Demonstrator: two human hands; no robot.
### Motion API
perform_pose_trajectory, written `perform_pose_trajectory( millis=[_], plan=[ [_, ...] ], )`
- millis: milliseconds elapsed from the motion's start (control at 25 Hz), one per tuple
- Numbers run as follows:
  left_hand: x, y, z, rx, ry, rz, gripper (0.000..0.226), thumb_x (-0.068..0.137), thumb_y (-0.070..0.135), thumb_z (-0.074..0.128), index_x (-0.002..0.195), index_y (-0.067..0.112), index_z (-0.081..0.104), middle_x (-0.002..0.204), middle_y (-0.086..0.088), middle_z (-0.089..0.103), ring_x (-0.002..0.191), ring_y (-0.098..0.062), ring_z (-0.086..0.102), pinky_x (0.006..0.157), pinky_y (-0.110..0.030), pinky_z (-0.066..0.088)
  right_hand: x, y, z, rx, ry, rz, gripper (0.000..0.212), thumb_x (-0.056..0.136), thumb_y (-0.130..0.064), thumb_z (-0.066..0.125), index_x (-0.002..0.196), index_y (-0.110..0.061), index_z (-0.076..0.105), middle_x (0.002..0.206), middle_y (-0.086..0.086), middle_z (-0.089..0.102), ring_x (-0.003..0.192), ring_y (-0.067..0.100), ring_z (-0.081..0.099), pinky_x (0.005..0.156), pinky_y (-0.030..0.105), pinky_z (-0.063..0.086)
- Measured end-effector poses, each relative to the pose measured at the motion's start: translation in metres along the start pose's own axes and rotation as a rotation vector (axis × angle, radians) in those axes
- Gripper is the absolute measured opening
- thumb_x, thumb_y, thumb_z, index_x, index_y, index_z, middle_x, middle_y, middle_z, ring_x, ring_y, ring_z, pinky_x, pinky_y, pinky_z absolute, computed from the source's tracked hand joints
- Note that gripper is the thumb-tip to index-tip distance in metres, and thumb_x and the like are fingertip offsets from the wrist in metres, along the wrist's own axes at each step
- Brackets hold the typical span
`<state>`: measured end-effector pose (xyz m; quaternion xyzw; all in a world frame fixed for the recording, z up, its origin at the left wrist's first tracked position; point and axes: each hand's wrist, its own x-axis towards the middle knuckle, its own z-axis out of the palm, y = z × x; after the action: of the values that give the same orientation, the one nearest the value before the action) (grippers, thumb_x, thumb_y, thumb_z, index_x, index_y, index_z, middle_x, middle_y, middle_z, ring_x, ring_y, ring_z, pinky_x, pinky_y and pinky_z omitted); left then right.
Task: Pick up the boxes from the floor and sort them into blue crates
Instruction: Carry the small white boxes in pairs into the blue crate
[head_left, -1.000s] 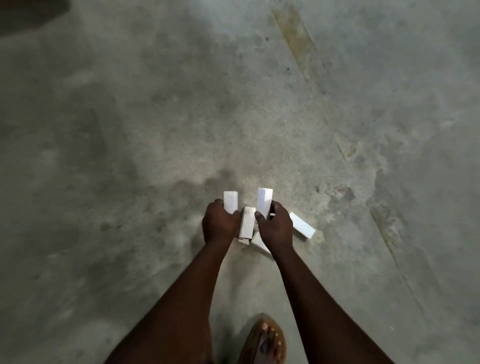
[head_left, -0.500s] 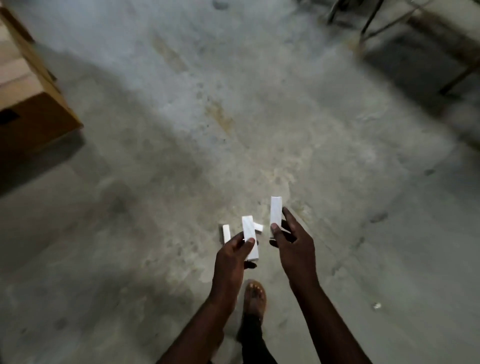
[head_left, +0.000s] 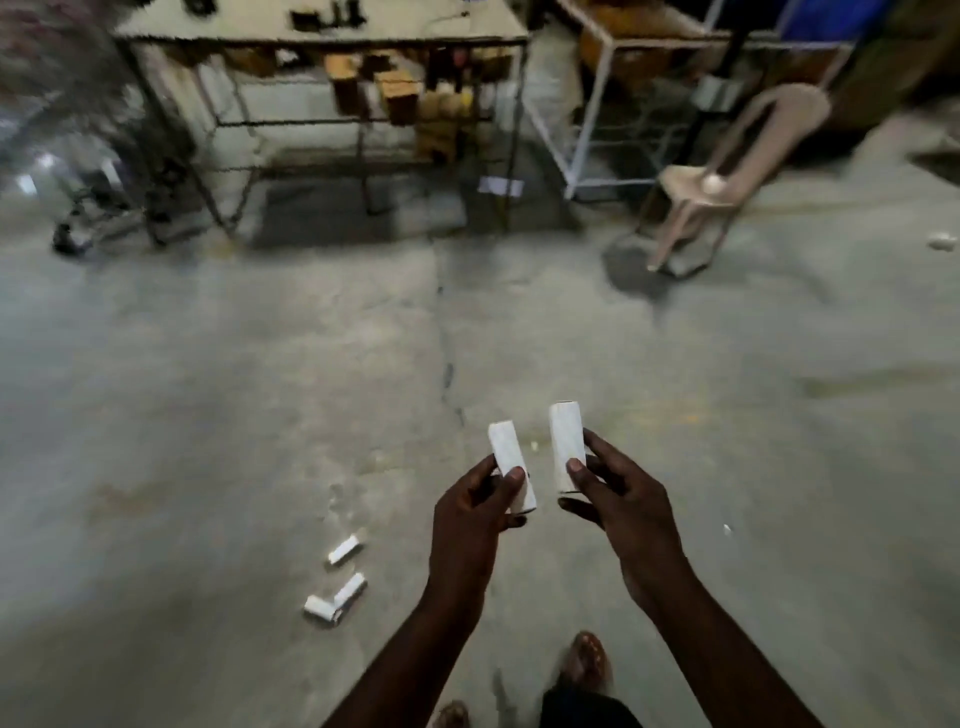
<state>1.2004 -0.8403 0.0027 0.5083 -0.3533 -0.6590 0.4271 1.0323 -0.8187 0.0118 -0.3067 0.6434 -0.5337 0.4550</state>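
My left hand grips a small white box, held upright and slightly tilted in front of me. My right hand grips a second white box, also upright, just beside the first. Three more white boxes lie on the concrete floor to my lower left: one alone and two touching each other. At the top right edge a blue shape sits on a metal frame; whether it is a crate I cannot tell.
A metal workbench with cluttered shelves stands at the back. A white metal frame and a tan plastic chair are at the back right. A small trolley sits at the far left. My sandalled feet show below.
I have risen from crouching over the boxes with one box in each hand. The view has swung up from the floor to the room, leaving the other boxes behind at lower left.
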Motion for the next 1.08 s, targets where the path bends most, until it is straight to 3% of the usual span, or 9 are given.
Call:
perform_pose_trajectory(
  millis=[160,440,680,760,920,1080],
  plan=[
    [-0.020,-0.011,0.131,0.169,-0.344,-0.010,0.033,0.099,0.021,0.073,0.132,0.020,0.074,0.105,-0.002,0.084,0.095,-0.021,0.080,0.089,-0.050,0.066,-0.041,-0.015,-0.134,0.141,0.334,-0.050,0.042,0.095,-0.012,0.074,0.134,-0.029,0.071,0.116,-0.005,0.079,0.104,0.019,0.077,0.081,0.039,0.066],
    [-0.113,-0.090,0.387,0.354,-0.921,-0.092,0.029,0.100,0.018,0.071,0.128,0.020,0.076,0.111,-0.009,0.081,0.098,-0.022,0.079,0.083,-0.043,0.067,-0.138,0.008,-0.374,0.339,0.916,-0.101,0.042,0.094,-0.014,0.076,0.133,-0.029,0.071,0.113,-0.007,0.080,0.099,0.016,0.079,0.079,0.039,0.066],
    [-0.178,-0.176,0.568,0.433,-1.086,-0.214,0.026,0.096,0.013,0.075,0.122,0.015,0.079,0.103,-0.010,0.082,0.085,-0.023,0.079,0.074,-0.042,0.066,-0.182,0.039,-0.550,0.434,1.176,-0.061,0.043,0.093,-0.012,0.076,0.133,-0.027,0.071,0.104,-0.007,0.081,0.089,0.010,0.079,0.073,0.035,0.066],
    [-0.194,-0.197,0.634,0.456,-1.106,-0.255,0.028,0.093,0.006,0.077,0.120,0.010,0.080,0.097,-0.012,0.083,0.079,-0.024,0.078,0.067,-0.040,0.065,-0.186,0.039,-0.610,0.480,1.215,-0.045,0.043,0.092,-0.008,0.077,0.133,-0.022,0.072,0.099,-0.006,0.082,0.085,0.011,0.079,0.069,0.035,0.065],
    [-0.223,-0.237,0.741,0.493,-1.176,-0.269,0.028,0.090,0.001,0.079,0.117,0.009,0.079,0.094,-0.013,0.083,0.076,-0.029,0.078,0.063,-0.040,0.065,-0.187,0.043,-0.711,0.518,1.307,-0.011,0.039,0.090,-0.010,0.080,0.125,-0.026,0.075,0.104,-0.001,0.082,0.096,0.022,0.078,0.069,0.037,0.066],
    [-0.241,-0.273,0.856,0.509,-1.274,-0.281,0.026,0.089,0.001,0.080,0.112,0.014,0.081,0.091,-0.009,0.084,0.070,-0.022,0.080,0.065,-0.042,0.067,-0.173,0.039,-0.815,0.529,1.342,-0.010,0.031,0.091,-0.009,0.078,0.113,-0.030,0.076,0.095,-0.005,0.083,0.092,0.018,0.078,0.070,0.038,0.066]
  ],
)
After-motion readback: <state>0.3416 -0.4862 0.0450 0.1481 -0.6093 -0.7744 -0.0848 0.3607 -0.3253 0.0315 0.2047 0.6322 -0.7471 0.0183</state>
